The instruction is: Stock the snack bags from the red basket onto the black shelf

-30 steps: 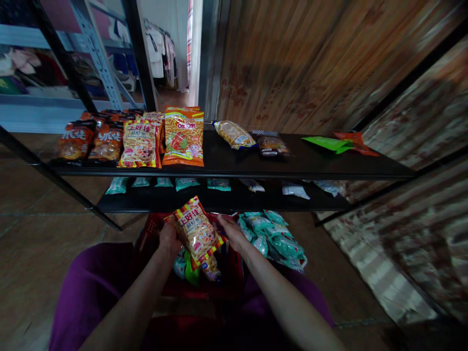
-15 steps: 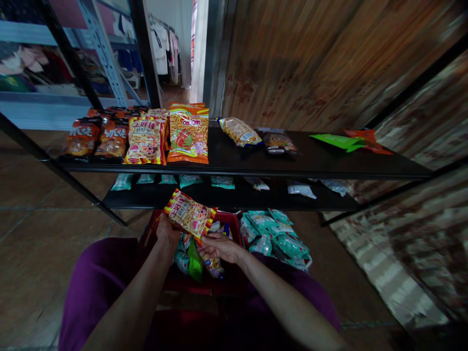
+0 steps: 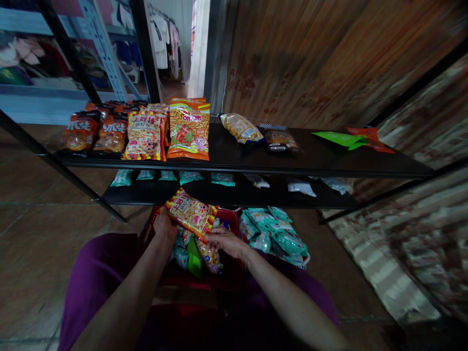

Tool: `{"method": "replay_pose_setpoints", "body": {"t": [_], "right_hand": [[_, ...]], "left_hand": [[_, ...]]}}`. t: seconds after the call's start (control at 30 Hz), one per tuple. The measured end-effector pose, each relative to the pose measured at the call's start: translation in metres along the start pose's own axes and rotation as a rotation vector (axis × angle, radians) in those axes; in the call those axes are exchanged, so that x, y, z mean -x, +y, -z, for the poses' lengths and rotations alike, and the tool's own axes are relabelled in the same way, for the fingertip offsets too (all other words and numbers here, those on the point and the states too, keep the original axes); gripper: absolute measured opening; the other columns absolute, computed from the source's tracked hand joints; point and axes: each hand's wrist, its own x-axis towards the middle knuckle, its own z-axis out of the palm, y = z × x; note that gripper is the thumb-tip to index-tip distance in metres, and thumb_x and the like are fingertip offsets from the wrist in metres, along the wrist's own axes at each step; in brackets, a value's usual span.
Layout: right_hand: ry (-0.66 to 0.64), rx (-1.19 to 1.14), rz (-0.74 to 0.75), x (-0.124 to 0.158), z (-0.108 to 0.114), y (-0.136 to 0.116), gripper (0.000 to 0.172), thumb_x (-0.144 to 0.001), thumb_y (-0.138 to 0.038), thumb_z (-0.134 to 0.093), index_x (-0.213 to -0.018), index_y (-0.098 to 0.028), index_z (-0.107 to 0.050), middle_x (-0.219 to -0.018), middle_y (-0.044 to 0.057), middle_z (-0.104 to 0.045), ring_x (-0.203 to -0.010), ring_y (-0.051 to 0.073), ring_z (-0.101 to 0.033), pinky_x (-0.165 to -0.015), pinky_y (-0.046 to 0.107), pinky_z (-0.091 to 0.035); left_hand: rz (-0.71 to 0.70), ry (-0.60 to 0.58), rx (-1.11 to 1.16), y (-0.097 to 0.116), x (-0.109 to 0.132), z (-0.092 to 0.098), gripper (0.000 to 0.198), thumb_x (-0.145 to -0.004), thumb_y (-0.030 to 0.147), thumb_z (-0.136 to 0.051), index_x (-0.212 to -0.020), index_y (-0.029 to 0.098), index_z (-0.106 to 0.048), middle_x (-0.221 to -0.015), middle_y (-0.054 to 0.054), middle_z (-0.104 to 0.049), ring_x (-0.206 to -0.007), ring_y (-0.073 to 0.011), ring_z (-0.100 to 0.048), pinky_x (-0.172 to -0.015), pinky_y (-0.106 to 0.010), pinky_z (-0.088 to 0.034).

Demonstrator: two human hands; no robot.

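Between my hands, above a red basket point(image 3: 234, 285), is a red-and-yellow snack bag point(image 3: 192, 213), tilted with its printed front facing up. My left hand point(image 3: 164, 226) is closed on the bag's left end. At its lower right corner my right hand point(image 3: 224, 242) pinches the edge. Beneath it in the basket lie a green packet point(image 3: 194, 261), a clear-fronted snack packet point(image 3: 212, 259) and several teal packets point(image 3: 180, 253), partly hidden by the held bag and my hands.
A black shelf point(image 3: 234, 158) ahead carries upright orange snack bags point(image 3: 189, 129) and dark-orange bags point(image 3: 79, 131) at left, flat packets point(image 3: 241, 128) rightward. Teal packets point(image 3: 223, 179) line the lower shelf point(image 3: 157, 195). More teal packets point(image 3: 276, 231) are heaped right of the basket.
The snack bag stays in both hands and has shifted only slightly. The shelf appears slightly higher in view.
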Motion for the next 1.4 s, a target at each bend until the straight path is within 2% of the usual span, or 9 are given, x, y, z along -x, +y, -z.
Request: {"method": "replay_pose_setpoints", "body": {"t": [0.1, 0.23, 0.33, 0.43, 0.6, 0.8, 0.97, 1.27, 1.4], "right_hand": [[0.0, 0.026, 0.018, 0.0, -0.001, 0.001, 0.034, -0.062, -0.045, -0.077, -0.066, -0.014, -0.063, -0.059, 0.0, -0.067, -0.046, 0.007, -0.055, -0.048, 0.019, -0.039], [0.006, -0.012, 0.035, 0.0, -0.004, 0.001, 0.035, -0.065, -0.046, -0.076, -0.078, -0.015, -0.066, -0.068, 0.002, -0.069, -0.061, 0.011, -0.063, -0.058, 0.02, -0.047], [0.122, -0.141, 0.082, -0.003, -0.002, -0.003, 0.036, -0.065, -0.044, -0.077, -0.089, -0.018, -0.066, -0.08, 0.002, -0.069, -0.07, 0.012, -0.065, -0.064, 0.024, -0.052], [0.229, -0.228, 0.127, -0.007, 0.007, -0.008, 0.035, -0.067, -0.043, -0.076, -0.09, -0.019, -0.066, -0.084, 0.002, -0.067, -0.068, 0.011, -0.064, -0.066, 0.027, -0.055], [0.265, -0.249, 0.125, -0.011, 0.021, -0.009, 0.032, -0.065, -0.037, -0.079, -0.084, -0.016, -0.065, -0.078, 0.002, -0.067, -0.067, 0.011, -0.064, -0.068, 0.028, -0.055], [0.345, -0.307, 0.107, -0.011, 0.023, -0.007, 0.018, -0.066, -0.025, -0.077, -0.076, -0.016, -0.065, -0.07, 0.0, -0.067, -0.062, 0.01, -0.062, -0.067, 0.027, -0.054], [0.425, -0.366, 0.117, -0.013, 0.025, -0.011, 0.007, -0.071, -0.017, -0.069, -0.078, -0.016, -0.065, -0.072, 0.0, -0.069, -0.061, 0.009, -0.062, -0.064, 0.025, -0.053], [0.423, -0.334, 0.07, -0.014, 0.031, -0.007, 0.012, -0.066, -0.014, -0.072, -0.07, -0.017, -0.061, -0.065, -0.001, -0.066, -0.057, 0.009, -0.06, -0.066, 0.027, -0.054], [0.397, -0.311, 0.109, -0.013, 0.029, -0.01, 0.017, -0.063, -0.014, -0.074, -0.076, -0.018, -0.063, -0.069, -0.003, -0.067, -0.06, 0.008, -0.061, -0.067, 0.024, -0.053]], "left_hand": [[0.03, 0.099, 0.031, 0.0, 0.003, -0.006, 0.015, -0.084, 0.018, -0.05, -0.094, 0.021, -0.061, -0.099, -0.004, -0.067, -0.095, -0.0184, -0.064, -0.077, -0.033, -0.054], [0.053, 0.137, 0.063, 0.004, 0.01, -0.009, 0.013, -0.083, 0.017, -0.053, -0.093, 0.02, -0.06, -0.1, -0.004, -0.067, -0.096, -0.0183, -0.063, -0.077, -0.032, -0.054], [0.075, 0.118, 0.071, 0.007, 0.017, -0.008, 0.012, -0.084, 0.017, -0.052, -0.091, 0.019, -0.061, -0.097, -0.006, -0.068, -0.095, -0.0197, -0.063, -0.075, -0.033, -0.054], [0.092, 0.093, 0.078, 0.006, 0.025, -0.006, 0.011, -0.085, 0.018, -0.051, -0.087, 0.019, -0.062, -0.091, -0.006, -0.068, -0.092, -0.0195, -0.064, -0.073, -0.03, -0.054], [0.099, 0.027, 0.1, 0.002, 0.035, -0.002, 0.018, -0.086, 0.018, -0.046, -0.084, 0.018, -0.064, -0.082, -0.005, -0.068, -0.085, -0.0179, -0.064, -0.073, -0.028, -0.052], [0.111, -0.11, 0.148, 0.009, 0.043, 0.001, 0.019, -0.084, 0.016, -0.046, -0.078, 0.017, -0.064, -0.071, -0.003, -0.066, -0.066, -0.0148, -0.062, -0.065, -0.027, -0.05], [0.154, -0.129, 0.101, 0.015, 0.051, 0.001, 0.019, -0.083, 0.01, -0.047, -0.071, 0.013, -0.062, -0.065, -0.003, -0.065, -0.059, -0.0122, -0.06, -0.06, -0.024, -0.048], [0.147, -0.077, 0.102, 0.014, 0.051, 0.003, 0.019, -0.084, 0.011, -0.049, -0.071, 0.012, -0.063, -0.066, -0.002, -0.066, -0.058, -0.0104, -0.061, -0.058, -0.022, -0.048], [0.154, -0.065, 0.107, 0.013, 0.052, 0.005, 0.019, -0.084, 0.012, -0.05, -0.069, 0.013, -0.062, -0.063, -0.002, -0.065, -0.057, -0.011, -0.06, -0.058, -0.023, -0.047]]}}
